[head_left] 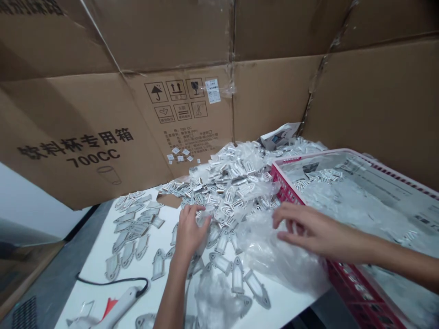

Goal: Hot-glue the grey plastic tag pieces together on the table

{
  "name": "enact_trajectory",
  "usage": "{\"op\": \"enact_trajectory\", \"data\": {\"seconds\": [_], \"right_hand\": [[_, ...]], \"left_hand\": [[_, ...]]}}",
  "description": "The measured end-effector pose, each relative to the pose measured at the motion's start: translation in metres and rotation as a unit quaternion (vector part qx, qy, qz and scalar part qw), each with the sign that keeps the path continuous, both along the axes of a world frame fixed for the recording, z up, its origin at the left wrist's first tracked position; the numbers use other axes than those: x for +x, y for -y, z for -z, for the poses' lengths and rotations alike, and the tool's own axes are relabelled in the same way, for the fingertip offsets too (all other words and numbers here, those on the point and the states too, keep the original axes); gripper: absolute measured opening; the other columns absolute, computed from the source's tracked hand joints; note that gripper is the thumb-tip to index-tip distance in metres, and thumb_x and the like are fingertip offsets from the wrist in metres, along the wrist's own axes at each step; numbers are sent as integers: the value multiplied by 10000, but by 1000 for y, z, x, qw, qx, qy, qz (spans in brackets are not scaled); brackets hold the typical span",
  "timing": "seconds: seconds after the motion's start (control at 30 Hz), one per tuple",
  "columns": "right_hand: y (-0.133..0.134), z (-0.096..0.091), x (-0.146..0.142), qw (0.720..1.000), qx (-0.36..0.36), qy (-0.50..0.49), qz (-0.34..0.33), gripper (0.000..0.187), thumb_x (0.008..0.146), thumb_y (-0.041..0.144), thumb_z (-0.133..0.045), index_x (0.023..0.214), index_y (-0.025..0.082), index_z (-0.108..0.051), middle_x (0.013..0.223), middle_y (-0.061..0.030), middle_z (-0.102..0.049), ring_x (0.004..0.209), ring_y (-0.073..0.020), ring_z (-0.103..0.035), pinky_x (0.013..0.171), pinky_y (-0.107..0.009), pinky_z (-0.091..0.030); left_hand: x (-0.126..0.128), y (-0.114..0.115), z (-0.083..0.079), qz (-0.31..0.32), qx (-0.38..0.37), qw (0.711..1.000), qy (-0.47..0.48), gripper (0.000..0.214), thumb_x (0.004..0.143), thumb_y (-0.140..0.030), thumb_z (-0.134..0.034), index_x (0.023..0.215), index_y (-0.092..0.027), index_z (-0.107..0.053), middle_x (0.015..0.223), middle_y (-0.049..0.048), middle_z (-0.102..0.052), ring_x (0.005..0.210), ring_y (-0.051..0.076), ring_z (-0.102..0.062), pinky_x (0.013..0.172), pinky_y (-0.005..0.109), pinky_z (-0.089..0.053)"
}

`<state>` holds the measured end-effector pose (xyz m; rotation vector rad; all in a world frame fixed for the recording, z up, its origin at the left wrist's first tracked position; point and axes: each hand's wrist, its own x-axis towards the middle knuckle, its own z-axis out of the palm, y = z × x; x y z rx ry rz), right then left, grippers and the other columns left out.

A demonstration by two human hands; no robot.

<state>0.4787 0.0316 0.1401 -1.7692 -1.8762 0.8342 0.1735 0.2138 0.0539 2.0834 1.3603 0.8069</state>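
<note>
A heap of small flat silver-and-white arrow-shaped pieces [226, 187], many in clear plastic sleeves, lies on a white tabletop [92, 260]. My left hand [189, 230] rests at the near edge of the heap, fingers curled and pinching at a piece there; what it holds is hidden. My right hand [310, 230] reaches in from the right over crumpled clear plastic bags [274, 256], fingers spread and slightly bent, touching the plastic beside the pink basket [288, 192].
The pink plastic basket, lined with newspaper [387, 183], holds more pieces and plastic. Loose pieces [133, 228] lie in rows at left. A white tool with a black cord [120, 304] lies at the near left. Brown cardboard cartons [103, 137] wall the back.
</note>
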Motion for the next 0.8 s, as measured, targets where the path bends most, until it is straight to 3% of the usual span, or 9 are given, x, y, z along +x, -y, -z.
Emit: {"op": "enact_trajectory", "data": {"seconds": [0.1,0.17,0.23,0.33,0.43,0.53,0.63,0.73,0.8], "right_hand": [[-19,22,-27,995,52,87,-24,379,935,293,-673,1312,304,-643,1520,-122,-543,1003,-268,-695,870,-420,-533],[-35,34,-31,991,67,107,-35,413,915,214,-665,1323,269,-628,1347,-123,-655,1075,-302,-684,903,-426,-513],[-49,36,-26,990,77,117,-23,251,922,166,-623,1158,224,-687,1122,-106,-730,1002,-290,-690,855,-399,-499],[-53,15,1,994,85,74,-4,105,949,258,-632,926,220,-728,881,-57,-745,812,-237,-668,748,-352,-475],[-36,-19,56,980,150,29,130,232,942,456,-670,983,244,-755,941,-56,-763,840,-241,-673,773,-362,-493],[0,-36,125,932,188,64,302,344,870,571,-723,985,248,-745,943,-72,-743,819,-241,-634,748,-368,-476],[47,-29,180,927,102,50,358,400,822,609,-722,909,219,-717,745,-49,-662,668,-204,-565,636,-344,-443],[91,-13,199,953,-58,-20,296,399,802,580,-762,924,201,-729,687,-17,-629,606,-169,-537,552,-293,-398],[112,-3,195,957,-157,-65,234,379,813,539,-767,985,201,-744,712,-12,-642,601,-151,-535,552,-278,-398]], "left_hand": [[-16,35,-10,84,-90,991,-51,266,887,-506,-666,1005,-267,-657,989,26,-676,887,252,-630,839,369,-499],[-28,62,-12,154,-169,966,-120,331,776,-438,-787,1042,-286,-663,1017,16,-690,919,258,-633,828,350,-483],[-36,84,-7,184,-186,950,-169,382,670,-305,-831,1015,-282,-668,1096,29,-695,1031,288,-623,909,365,-461],[-37,100,6,215,-220,930,-200,321,662,-216,-771,962,-281,-677,1107,35,-703,1076,301,-612,950,377,-441],[-32,98,20,253,-209,926,-185,172,731,-194,-685,882,-275,-682,1049,36,-716,1043,287,-632,937,371,-445],[-29,89,26,270,-173,935,-153,58,787,-218,-646,793,-266,-677,972,43,-724,966,279,-653,879,358,-466],[-24,82,16,257,-146,949,-107,147,877,-364,-637,770,-268,-669,838,34,-714,813,260,-647,785,348,-480],[-3,76,-14,265,-140,954,-24,291,914,-529,-637,773,-281,-692,749,12,-692,717,237,-629,705,335,-477],[29,75,-41,270,-140,952,45,291,900,-551,-681,794,-280,-704,758,8,-691,718,226,-626,707,334,-488]]}}
